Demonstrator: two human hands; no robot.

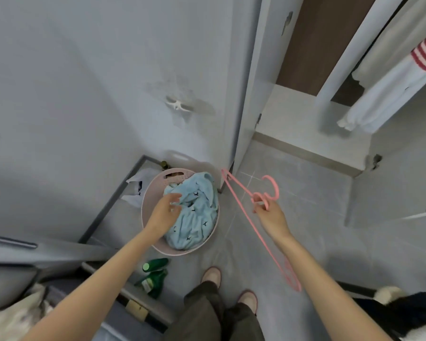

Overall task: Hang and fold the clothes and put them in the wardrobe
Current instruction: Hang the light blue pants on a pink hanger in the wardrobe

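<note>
**Hanger in one hand, laundry under the other**

The person stands on the grey tiled floor [293,183], looking down at a round pink basket [182,252] just left of the frame's centre. A crumpled light blue garment [197,217] with small dark marks fills the basket. The left hand [164,211] hovers right over it, fingers loosely spread and a little bent, holding nothing that I can see. Whether the fingertips touch the cloth, I cannot tell.

To the right of centre, the right hand [272,216] pinches a pink hanger [278,189] just below its hook. The hanger's long bar slants from the basket's upper right down past the right forearm. There seem to be two hooks, so it may be more than one hanger.

The wardrobe [293,112] stands open in the upper right. A white garment with red stripes [384,94] hangs inside.

Below the basket, two green bottles [155,265] lie on the floor near the left forearm. The person's two slippers [212,275] show at the bottom centre
</note>
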